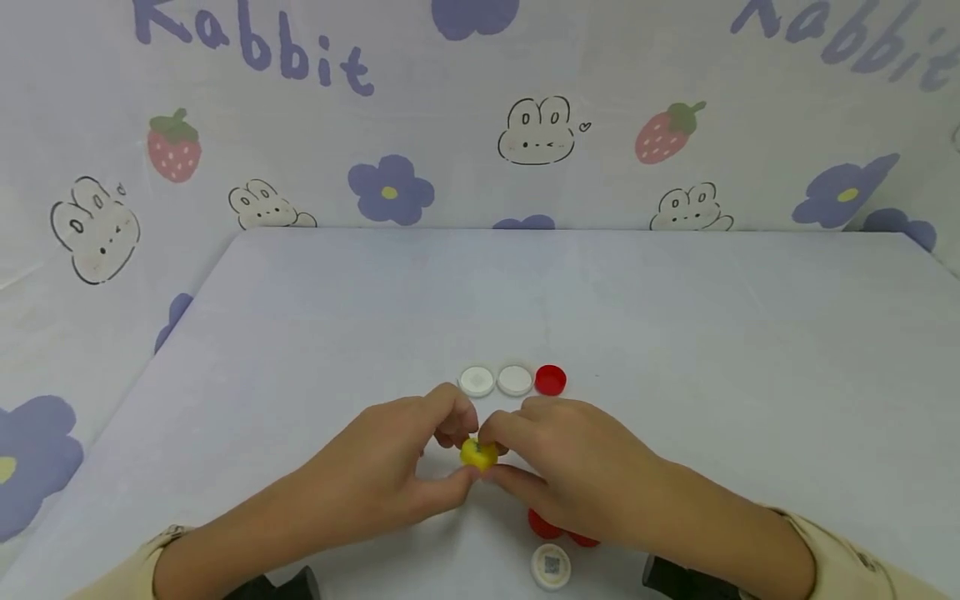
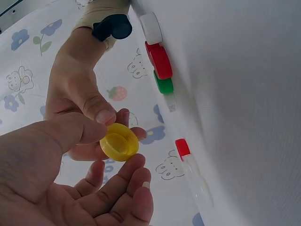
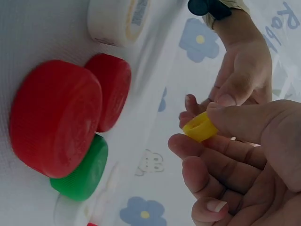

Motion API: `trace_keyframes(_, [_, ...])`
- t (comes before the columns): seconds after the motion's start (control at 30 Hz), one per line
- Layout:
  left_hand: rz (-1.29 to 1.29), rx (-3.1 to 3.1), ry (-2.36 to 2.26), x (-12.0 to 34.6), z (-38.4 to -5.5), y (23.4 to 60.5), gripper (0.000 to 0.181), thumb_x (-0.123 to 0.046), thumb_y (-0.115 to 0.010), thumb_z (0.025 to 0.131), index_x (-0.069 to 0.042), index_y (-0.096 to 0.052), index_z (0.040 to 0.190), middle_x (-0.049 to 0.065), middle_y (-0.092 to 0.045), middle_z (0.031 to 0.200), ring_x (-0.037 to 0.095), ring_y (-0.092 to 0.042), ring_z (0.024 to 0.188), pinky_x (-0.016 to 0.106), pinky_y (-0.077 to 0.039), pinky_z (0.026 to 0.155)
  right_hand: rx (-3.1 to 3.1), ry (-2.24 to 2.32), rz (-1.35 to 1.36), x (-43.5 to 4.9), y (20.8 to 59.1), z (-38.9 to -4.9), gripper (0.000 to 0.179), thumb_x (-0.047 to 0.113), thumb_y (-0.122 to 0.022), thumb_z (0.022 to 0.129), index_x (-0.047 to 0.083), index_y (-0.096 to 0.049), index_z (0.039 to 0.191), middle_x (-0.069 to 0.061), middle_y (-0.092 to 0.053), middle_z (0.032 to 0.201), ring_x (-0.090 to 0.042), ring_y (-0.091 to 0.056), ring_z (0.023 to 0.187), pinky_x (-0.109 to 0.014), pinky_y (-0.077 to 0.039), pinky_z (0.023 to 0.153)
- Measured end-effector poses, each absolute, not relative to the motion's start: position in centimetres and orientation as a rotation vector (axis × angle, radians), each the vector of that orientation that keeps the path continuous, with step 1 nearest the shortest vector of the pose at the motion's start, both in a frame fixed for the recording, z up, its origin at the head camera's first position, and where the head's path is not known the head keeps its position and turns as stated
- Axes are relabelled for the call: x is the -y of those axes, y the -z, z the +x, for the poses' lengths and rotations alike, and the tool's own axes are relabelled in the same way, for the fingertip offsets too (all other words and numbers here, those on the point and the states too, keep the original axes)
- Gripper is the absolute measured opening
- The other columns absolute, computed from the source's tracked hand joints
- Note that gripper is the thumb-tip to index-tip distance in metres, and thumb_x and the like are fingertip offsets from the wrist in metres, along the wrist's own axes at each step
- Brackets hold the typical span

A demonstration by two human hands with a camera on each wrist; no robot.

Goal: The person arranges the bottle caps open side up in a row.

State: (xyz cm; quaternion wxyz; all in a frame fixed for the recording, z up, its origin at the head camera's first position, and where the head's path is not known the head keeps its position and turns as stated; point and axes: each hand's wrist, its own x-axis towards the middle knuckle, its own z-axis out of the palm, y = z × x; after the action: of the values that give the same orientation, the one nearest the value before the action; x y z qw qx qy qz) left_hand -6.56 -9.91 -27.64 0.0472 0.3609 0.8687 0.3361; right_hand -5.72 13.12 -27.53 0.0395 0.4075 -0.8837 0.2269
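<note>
A small yellow bottle cap [image 1: 477, 456] is held above the white table between both hands. My left hand [image 1: 397, 454] pinches it from the left, thumb below and bent fingers beyond. From the other side, my right hand [image 1: 566, 458] grips the same cap with thumb and forefinger. In the left wrist view the yellow cap [image 2: 120, 142] shows its hollow inside with a raised inner ring. The right wrist view shows the cap [image 3: 200, 128] tilted edge-on between the fingertips, its far side partly covered by fingers.
Beyond the hands, two white caps [image 1: 476, 382] and a red cap [image 1: 551, 380] lie in a row. Nearer, red caps [image 1: 543, 524] lie partly under the right hand, beside a white cap with a printed code [image 1: 551, 567]. A green cap [image 3: 84, 172] shows beside the red ones.
</note>
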Motion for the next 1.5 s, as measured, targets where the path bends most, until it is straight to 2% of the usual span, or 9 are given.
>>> trace_keyframes(0.27, [1.131,-2.761,-0.976,9.7,-6.6,27.9,0.028,-0.013,-0.074,0.088,-0.016,-0.056,0.109,-0.009,-0.065,0.093,0.010,-0.061,0.086,0.029,-0.052,0.077,2.791,-0.854,1.226,-13.0,28.0,-6.2,0.024,0.017,-0.076,0.094,0.015,-0.063,0.115,0.006,-0.074,0.099,-0.010,-0.067,0.085,-0.025,-0.054,0.073])
trace_keyframes(0.43, [1.151,-2.779,-0.994,9.7,-6.6,28.1,0.026,-0.011,-0.072,0.089,-0.015,-0.057,0.110,-0.010,-0.066,0.096,0.010,-0.062,0.086,0.029,-0.053,0.078,2.790,-0.917,1.229,-13.0,28.1,-6.3,0.028,0.017,-0.072,0.097,0.015,-0.059,0.122,0.006,-0.074,0.097,-0.005,-0.067,0.083,-0.024,-0.054,0.071])
trace_keyframes(0.53, [1.167,-2.792,-0.989,9.8,-6.6,28.1,0.028,-0.010,-0.074,0.088,-0.015,-0.059,0.111,-0.010,-0.066,0.101,0.011,-0.063,0.091,0.030,-0.053,0.081,2.835,-0.990,1.195,-13.0,27.9,-6.3,0.032,0.017,-0.071,0.098,0.015,-0.056,0.126,0.006,-0.074,0.097,-0.003,-0.064,0.078,-0.023,-0.053,0.068])
trace_keyframes(0.63, [1.201,-2.822,-0.963,9.7,-6.6,28.2,0.033,-0.008,-0.079,0.085,-0.014,-0.062,0.114,-0.009,-0.066,0.107,0.012,-0.061,0.097,0.031,-0.053,0.084,2.883,-1.111,1.152,-13.2,27.7,-6.4,0.034,0.016,-0.071,0.098,0.016,-0.054,0.128,0.005,-0.075,0.101,-0.002,-0.064,0.079,-0.024,-0.053,0.067])
trace_keyframes(0.8, [1.277,-2.902,-0.940,9.6,-6.6,28.4,0.041,-0.008,-0.085,0.082,-0.014,-0.063,0.116,-0.009,-0.067,0.106,0.011,-0.058,0.097,0.030,-0.052,0.083,2.875,-1.363,1.171,-13.5,27.5,-6.8,0.031,0.015,-0.067,0.101,0.014,-0.051,0.128,0.005,-0.076,0.104,-0.006,-0.062,0.076,-0.026,-0.052,0.069])
trace_keyframes(0.9, [1.311,-2.942,-0.959,9.6,-6.7,28.5,0.041,-0.008,-0.086,0.081,-0.014,-0.064,0.114,-0.010,-0.065,0.098,0.010,-0.057,0.093,0.027,-0.052,0.080,2.867,-1.500,1.195,-13.7,27.4,-7.1,0.030,0.015,-0.063,0.102,0.011,-0.050,0.129,0.006,-0.074,0.094,-0.010,-0.057,0.070,-0.027,-0.051,0.068])
trace_keyframes(1.0, [1.316,-2.951,-0.979,9.6,-6.6,28.5,0.040,-0.009,-0.087,0.080,-0.014,-0.066,0.114,-0.010,-0.064,0.096,0.009,-0.056,0.091,0.026,-0.051,0.078,2.865,-1.595,1.190,-13.8,27.3,-7.3,0.029,0.012,-0.061,0.103,0.010,-0.049,0.129,0.004,-0.070,0.086,-0.013,-0.059,0.072,-0.029,-0.052,0.069])
trace_keyframes(1.23, [1.301,-2.923,-0.995,9.8,-6.7,28.5,0.040,-0.013,-0.088,0.082,-0.011,-0.068,0.116,-0.007,-0.068,0.102,0.010,-0.059,0.091,0.024,-0.052,0.078,2.841,-1.528,1.126,-13.9,27.6,-7.3,0.030,0.007,-0.064,0.100,0.011,-0.050,0.126,0.008,-0.073,0.092,-0.013,-0.060,0.074,-0.029,-0.051,0.069])
trace_keyframes(1.5, [1.279,-2.841,-1.017,10.0,-6.9,28.3,0.041,-0.014,-0.085,0.085,-0.009,-0.071,0.124,-0.006,-0.072,0.103,0.012,-0.063,0.090,0.025,-0.053,0.077,2.728,-1.492,1.130,-14.0,27.9,-7.7,0.025,0.002,-0.066,0.097,0.011,-0.054,0.117,0.006,-0.073,0.090,-0.012,-0.060,0.073,-0.028,-0.050,0.066])
